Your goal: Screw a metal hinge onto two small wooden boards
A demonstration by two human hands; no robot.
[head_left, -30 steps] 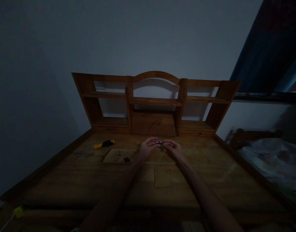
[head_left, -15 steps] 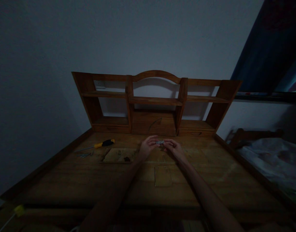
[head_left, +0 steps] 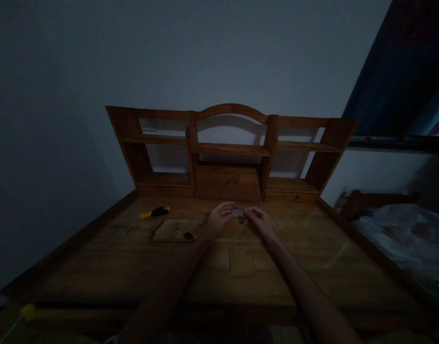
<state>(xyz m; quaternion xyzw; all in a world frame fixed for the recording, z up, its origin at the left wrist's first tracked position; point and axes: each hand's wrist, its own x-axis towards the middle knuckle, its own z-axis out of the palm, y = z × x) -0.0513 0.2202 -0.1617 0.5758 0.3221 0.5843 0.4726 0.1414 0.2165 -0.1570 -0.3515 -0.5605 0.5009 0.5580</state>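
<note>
Over the middle of the desk, my left hand [head_left: 217, 219] and my right hand [head_left: 261, 221] hold a small silvery metal piece [head_left: 238, 212] between them. It is short and oblong, with a bright edge; its exact kind is too small and dark to make out. The left fingers pinch its left end and the right fingers grip its right end. To the left lies a screwdriver [head_left: 158, 212] with a yellow and black handle. Several thin metal pieces, like screws [head_left: 126, 229], lie just in front of its shaft.
A wooden shelf unit [head_left: 231, 149] stands along the back of the wooden desk [head_left: 133, 272]. A worn patch [head_left: 176, 230] marks the desktop beside my left forearm, and a square patch [head_left: 241, 261] lies between my forearms. At the right is a bed with light bedding [head_left: 401, 234].
The metal piece has turned slightly in my fingers, so a different side with a bright edge shows. Both hands stay in nearly the same place.
</note>
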